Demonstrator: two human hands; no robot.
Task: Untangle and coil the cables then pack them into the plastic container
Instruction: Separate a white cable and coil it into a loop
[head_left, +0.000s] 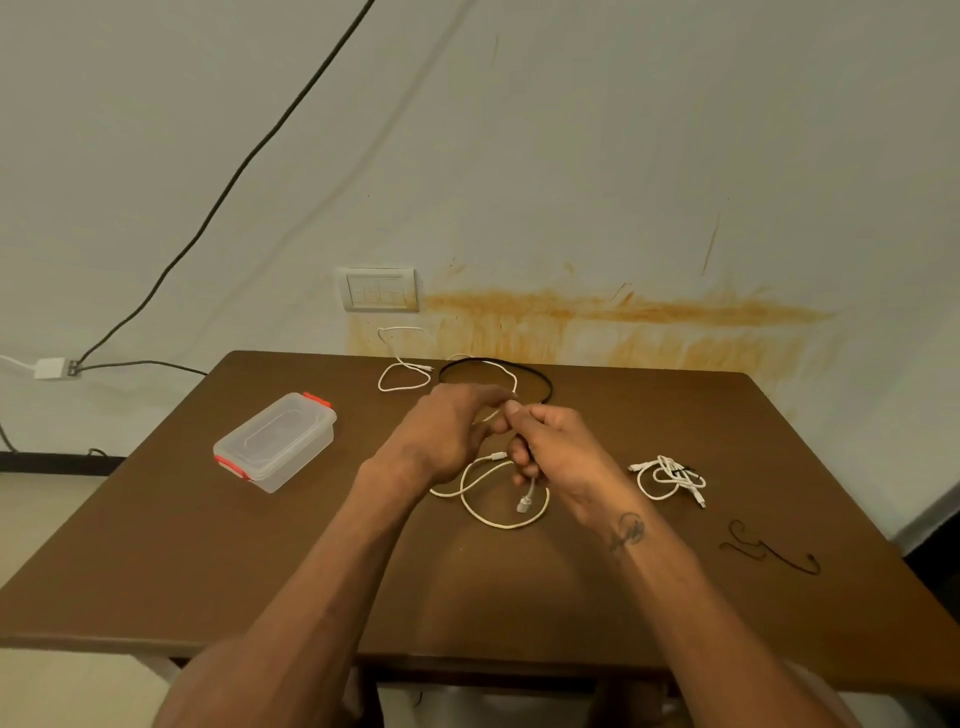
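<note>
White cable (501, 512), limp and light (likely springy), droops from the right hand (550, 447), whose fingers curl around it; left hand (447, 431) pinches near the connector, the surest hold.

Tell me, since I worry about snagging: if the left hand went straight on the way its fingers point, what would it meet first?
Probably the right hand: the left hand points rightward at it, fingertips almost touching, with white cable between them. Depth is unclear.

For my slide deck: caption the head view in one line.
Both hands, left and right, work a white cable over the table; closed container waits left.
</note>
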